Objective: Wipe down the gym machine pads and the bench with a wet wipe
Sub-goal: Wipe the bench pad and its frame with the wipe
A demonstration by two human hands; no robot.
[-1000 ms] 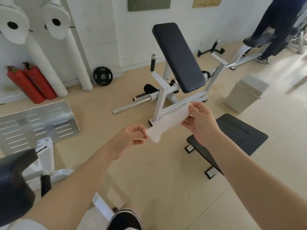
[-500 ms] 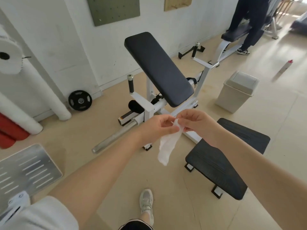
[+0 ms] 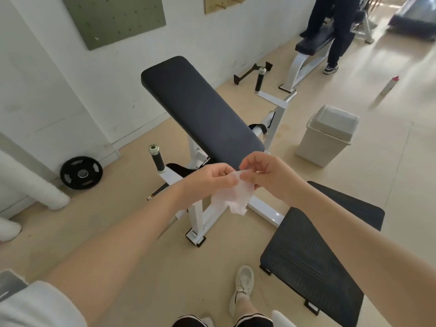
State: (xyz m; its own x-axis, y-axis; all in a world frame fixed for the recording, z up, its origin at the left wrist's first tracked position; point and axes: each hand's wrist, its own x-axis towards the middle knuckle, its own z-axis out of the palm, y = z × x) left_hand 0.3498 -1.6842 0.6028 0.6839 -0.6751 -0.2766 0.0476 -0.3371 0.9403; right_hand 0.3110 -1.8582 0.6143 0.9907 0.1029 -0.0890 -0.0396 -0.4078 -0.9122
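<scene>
Both hands (image 3: 238,179) pinched a crumpled wet wipe (image 3: 233,197); the slanted pad (image 3: 200,109) stretched lengthwise just beyond the fingertips.

Both forearms extended forward, converging at centre. Left hand (image 3: 210,179) and right hand (image 3: 264,172) nearly touching, fingers curled, each pinching the top of the wipe (image 3: 232,197), which hangs crumpled below.
</scene>
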